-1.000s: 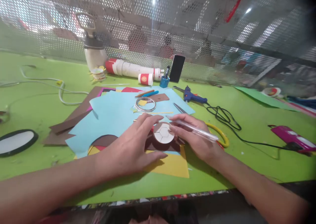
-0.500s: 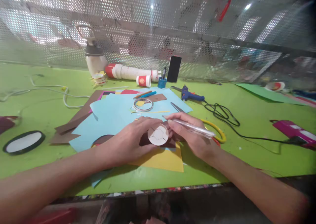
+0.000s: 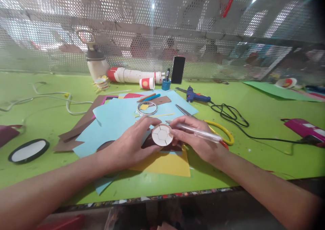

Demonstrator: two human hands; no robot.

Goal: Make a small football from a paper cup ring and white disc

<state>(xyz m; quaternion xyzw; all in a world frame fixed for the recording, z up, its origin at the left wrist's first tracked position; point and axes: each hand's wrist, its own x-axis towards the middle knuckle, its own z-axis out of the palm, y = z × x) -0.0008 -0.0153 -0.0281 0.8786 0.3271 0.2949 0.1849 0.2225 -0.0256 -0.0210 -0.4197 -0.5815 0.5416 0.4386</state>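
A small white disc (image 3: 162, 135) bears a black hexagon with lines running out to its rim, and it faces me between both hands. My left hand (image 3: 134, 142) curves round its left side, with fingertips at the top edge and thumb at the lower edge. A clear pen (image 3: 200, 132) lies in the grip of my right hand (image 3: 198, 138), its tip pointing left above the disc. Fingertips of the right hand also touch the disc's right edge. Under the hands are light blue paper (image 3: 114, 111), yellow paper (image 3: 170, 164) and dark brown paper.
Scissors with yellow handles (image 3: 225, 132) lie beside my right hand. Beyond are a tape roll (image 3: 147, 108), pencils, a paper cup (image 3: 147, 83), a phone (image 3: 178, 70) and a blue glue gun (image 3: 196, 96) with a black cable. A black-rimmed oval (image 3: 29, 151) lies left.
The disc has turned between the hands, so its drawn lines point differently, and it sits slightly higher. My left fingers have shifted round its edge. The pen stays in my right hand.
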